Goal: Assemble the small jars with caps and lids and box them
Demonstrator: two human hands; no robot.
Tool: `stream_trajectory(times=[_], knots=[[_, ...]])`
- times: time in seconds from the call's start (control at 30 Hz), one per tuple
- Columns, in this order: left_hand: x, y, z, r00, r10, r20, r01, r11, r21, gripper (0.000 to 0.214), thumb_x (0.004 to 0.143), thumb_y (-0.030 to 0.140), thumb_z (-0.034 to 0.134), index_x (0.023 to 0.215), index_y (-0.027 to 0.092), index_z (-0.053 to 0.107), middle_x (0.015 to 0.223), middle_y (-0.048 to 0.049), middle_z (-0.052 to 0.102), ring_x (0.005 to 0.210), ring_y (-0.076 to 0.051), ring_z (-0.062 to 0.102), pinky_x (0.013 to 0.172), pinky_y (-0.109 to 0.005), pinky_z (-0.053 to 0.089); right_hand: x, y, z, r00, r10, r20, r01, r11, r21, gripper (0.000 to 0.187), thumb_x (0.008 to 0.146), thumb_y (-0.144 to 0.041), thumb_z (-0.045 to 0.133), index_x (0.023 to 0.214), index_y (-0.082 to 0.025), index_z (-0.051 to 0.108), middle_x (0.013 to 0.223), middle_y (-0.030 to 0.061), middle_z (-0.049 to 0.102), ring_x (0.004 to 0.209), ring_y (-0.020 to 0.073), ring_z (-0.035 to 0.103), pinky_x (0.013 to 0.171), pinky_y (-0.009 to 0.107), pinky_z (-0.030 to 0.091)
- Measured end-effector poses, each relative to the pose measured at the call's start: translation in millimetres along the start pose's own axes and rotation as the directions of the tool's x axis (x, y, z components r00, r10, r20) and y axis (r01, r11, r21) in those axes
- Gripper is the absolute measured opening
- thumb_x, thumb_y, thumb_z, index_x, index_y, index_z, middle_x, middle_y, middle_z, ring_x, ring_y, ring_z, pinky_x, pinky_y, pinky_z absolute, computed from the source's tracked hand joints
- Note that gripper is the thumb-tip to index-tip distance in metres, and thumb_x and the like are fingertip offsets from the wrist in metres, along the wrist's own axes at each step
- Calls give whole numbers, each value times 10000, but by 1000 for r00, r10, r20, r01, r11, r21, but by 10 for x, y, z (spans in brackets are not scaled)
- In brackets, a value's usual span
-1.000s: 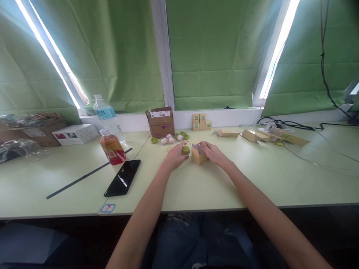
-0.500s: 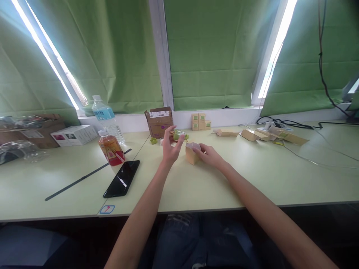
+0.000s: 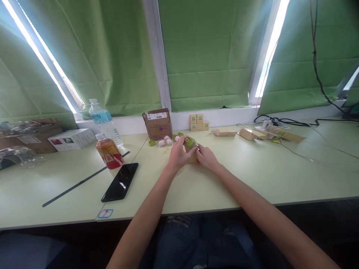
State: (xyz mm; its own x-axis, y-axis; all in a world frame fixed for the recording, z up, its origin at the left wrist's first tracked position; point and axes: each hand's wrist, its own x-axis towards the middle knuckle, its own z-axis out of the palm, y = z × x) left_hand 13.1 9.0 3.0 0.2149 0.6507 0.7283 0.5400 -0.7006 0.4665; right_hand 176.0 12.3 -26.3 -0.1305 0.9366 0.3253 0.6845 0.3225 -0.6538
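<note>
Between the fingers of my left hand [image 3: 179, 154] is a small clear jar with a green end [image 3: 190, 142]. It is at the top of a small kraft cardboard box [image 3: 192, 159]; whether it has entered the opening I cannot tell. My right hand [image 3: 208, 157] grips the box from its right side, partly hiding it. Just beyond my left hand lie several small pale pink balls [image 3: 166, 141] in clear plastic, green pieces [image 3: 152, 142] and tiny yellowish bits [image 3: 166, 150].
Small closed boxes [image 3: 198, 122] are stacked by the wall, near a brown carton [image 3: 157, 125]. Flattened cardboard [image 3: 249, 134] and cables lie to the right. Leftward are a tea bottle [image 3: 110, 151], a water bottle [image 3: 105, 121], a phone [image 3: 120, 182] and a white box [image 3: 72, 139].
My left hand has brought the jar right and toward me, from beside the box to its top. The pink balls behind it are now uncovered. My right hand still holds the box.
</note>
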Motion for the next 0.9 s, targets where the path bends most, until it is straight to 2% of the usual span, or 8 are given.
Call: stream_trajectory(times=[0.1,0.17,0.27,0.37,0.5,0.6,0.77,0.9], knots=[[16,-63,-30,999,44,31,-46,997,63,342,858,303,748,1152,211,600,1152,-91,710,1064,-271,646,977,-445,493,0,-4,-32,999,-17,31,16,999,37,273,1020,-352,355,947,-231,589,724,50,678,697,222,602,644,287,367],[22,-99,-44,996,55,66,-58,997,45,352,866,280,734,1189,207,612,1199,-98,703,1108,-276,638,1000,-455,488,0,5,-66,998,-37,53,33,997,69,259,1009,-353,378,915,-230,586,786,52,699,731,216,607,656,279,382],[23,-138,-69,991,48,123,-45,998,-34,377,884,306,719,1236,209,625,1239,-103,695,1135,-268,638,979,-434,511,3,41,-107,993,-96,67,84,983,162,282,1000,-361,392,914,-211,616,951,68,729,845,217,623,721,283,422],[21,-162,-97,986,28,163,-15,997,-80,416,879,369,734,1255,216,645,1217,-105,703,1106,-256,646,915,-402,541,14,100,-120,979,-172,113,126,934,335,307,996,-368,409,1002,-194,662,1073,66,729,966,219,624,812,291,452],[25,-187,-121,980,8,198,17,992,-126,456,862,427,751,1257,216,663,1165,-100,715,1034,-237,654,800,-351,565,50,179,-140,950,-203,237,49,846,530,348,977,-433,466,1130,-208,683,1147,57,709,1045,227,609,802,287,478],[30,-210,-124,976,-5,218,38,989,-146,392,849,413,764,1172,202,692,1145,-87,722,999,-228,659,780,-341,569,78,210,-174,927,-219,305,-8,801,599,355,931,-386,534,1210,-224,682,1221,55,691,1111,235,603,836,299,488],[26,-243,-115,971,-44,236,81,985,-151,409,827,393,790,1189,222,704,1160,-74,725,1010,-232,668,777,-334,573,92,220,-180,906,-249,341,-5,802,598,508,817,-302,701,1312,-222,620,1137,54,722,1006,230,642,838,326,491],[17,-245,-107,972,-31,233,67,987,-149,368,829,399,787,1142,217,721,1130,-83,709,998,-232,657,757,-333,578,101,237,-142,916,-238,323,12,821,571,457,801,-328,732,1232,-207,640,1055,42,724,941,218,652,801,315,491]])
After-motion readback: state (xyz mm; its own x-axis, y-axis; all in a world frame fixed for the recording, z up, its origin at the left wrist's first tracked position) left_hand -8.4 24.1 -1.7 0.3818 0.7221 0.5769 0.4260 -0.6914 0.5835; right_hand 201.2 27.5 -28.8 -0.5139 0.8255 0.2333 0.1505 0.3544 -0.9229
